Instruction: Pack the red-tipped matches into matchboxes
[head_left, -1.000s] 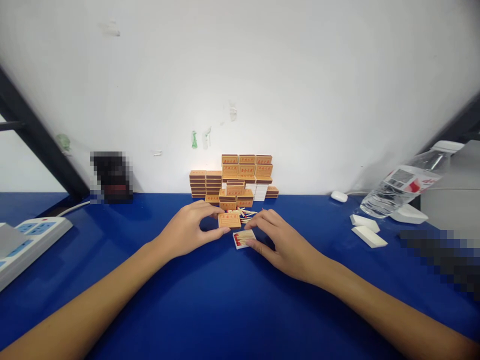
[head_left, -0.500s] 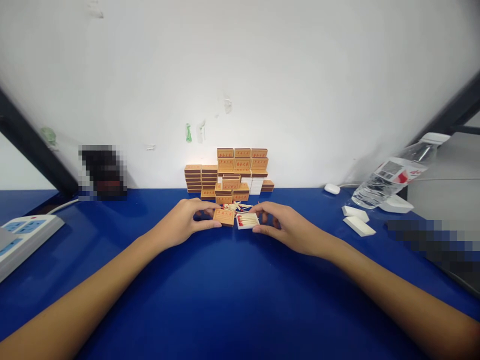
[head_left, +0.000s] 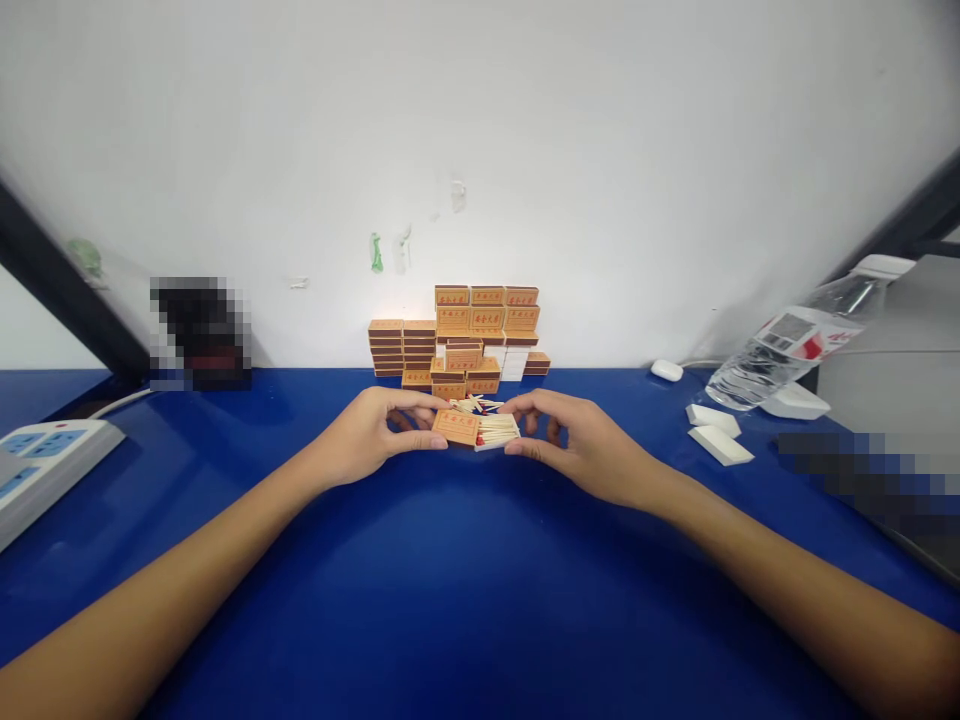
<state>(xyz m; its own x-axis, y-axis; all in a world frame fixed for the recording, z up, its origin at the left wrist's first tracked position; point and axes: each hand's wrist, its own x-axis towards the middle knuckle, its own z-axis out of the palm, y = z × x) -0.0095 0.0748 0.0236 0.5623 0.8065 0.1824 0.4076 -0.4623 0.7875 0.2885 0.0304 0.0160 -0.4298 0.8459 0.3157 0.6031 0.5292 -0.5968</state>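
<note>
- Power strip [head_left: 64, 460]: white with blue socket panels, on the blue tabletop [head_left: 480, 590]. Located far left of the matchbox stack [head_left: 487, 320], on the side nearer to me.
- Dark object [head_left: 217, 335]: pixelated, not identifiable. Located left of the matchbox stack, against the white wall [head_left: 300, 130].
- My left hand [head_left: 367, 435]: in front of the matchbox stack, toward its left side. My thumb and fingers pinch the left end of the matchbox sleeve [head_left: 455, 428].
- Matchbox sleeve: label facing up, located directly in front of the matchbox stack.
- Matchbox stack: orange-labelled boxes with dark brown sides, in several rows. White items show low on its right half.
- Loose matches [head_left: 471, 404]: heaped just in front of the matchbox stack.
- Match tray [head_left: 497, 430]: white, loaded with red-headed matches, in front of the matchbox stack. Its left end meets the matchbox sleeve; I cannot tell the insertion depth.
- My right hand [head_left: 581, 440]: in front of the matchbox stack, toward its right side. My thumb and fingers pinch the right end of the match tray.
- White oval item [head_left: 667, 371]: right of the matchbox stack.
- White blocks [head_left: 720, 445]: farther right of the matchbox stack, nearer to me.
- Clear bottle [head_left: 802, 335]: white-capped, far right of the matchbox stack.
</note>
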